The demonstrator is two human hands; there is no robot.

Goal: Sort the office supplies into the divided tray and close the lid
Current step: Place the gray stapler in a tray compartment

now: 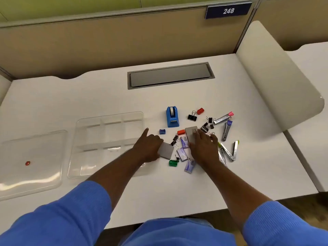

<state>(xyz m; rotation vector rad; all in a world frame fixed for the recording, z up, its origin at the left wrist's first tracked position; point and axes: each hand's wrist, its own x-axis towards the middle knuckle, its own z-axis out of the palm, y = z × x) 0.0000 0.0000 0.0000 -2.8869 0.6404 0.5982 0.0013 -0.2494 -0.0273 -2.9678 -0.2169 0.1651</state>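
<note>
A clear divided tray point(88, 167) lies left of centre, its compartments bare. Its clear lid point(33, 178) lies further left, with a small red piece point(27, 163) on it. My left hand point(148, 148) grips a flat grey box point(166, 150) at the tray's right edge, forefinger stretched out. My right hand point(204, 148) rests on a second grey box point(191, 134) in the middle of the scattered supplies. Around it lie black binder clips point(192, 117), purple-labelled boxes point(190, 166), a green sharpener point(173, 162) and staple removers point(226, 129).
A blue tape dispenser point(172, 117) stands behind the pile, with a red eraser point(200, 110) and a small blue piece point(162, 131) nearby. A grey cable hatch point(170, 75) is set in the desk. A curved white divider point(276, 75) rises on the right.
</note>
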